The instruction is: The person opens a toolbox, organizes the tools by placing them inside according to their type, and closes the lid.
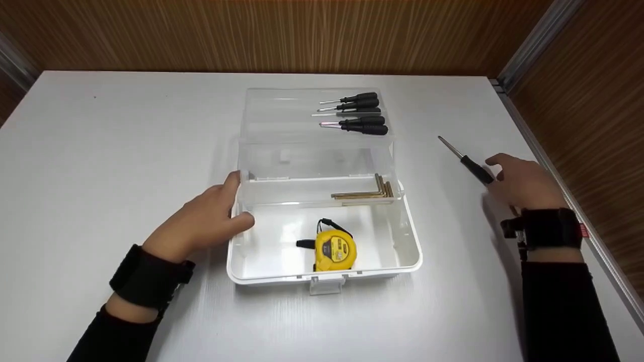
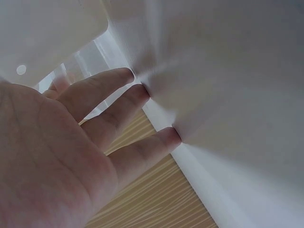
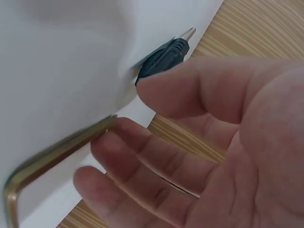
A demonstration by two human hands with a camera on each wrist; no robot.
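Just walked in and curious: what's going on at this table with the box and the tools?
A person sits at a white table with an open clear plastic toolbox. The left hand rests against the box's left wall. The right hand touches the handle of a black-handled screwdriver on the table, beside a brass L-shaped hex key. The box holds a yellow tape measure and more brass hex keys; five black-handled screwdrivers lie on the opened lid.

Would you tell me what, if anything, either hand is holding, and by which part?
Nothing is gripped: the left hand rests against the toolbox wall; the right hand touches the screwdriver handle.
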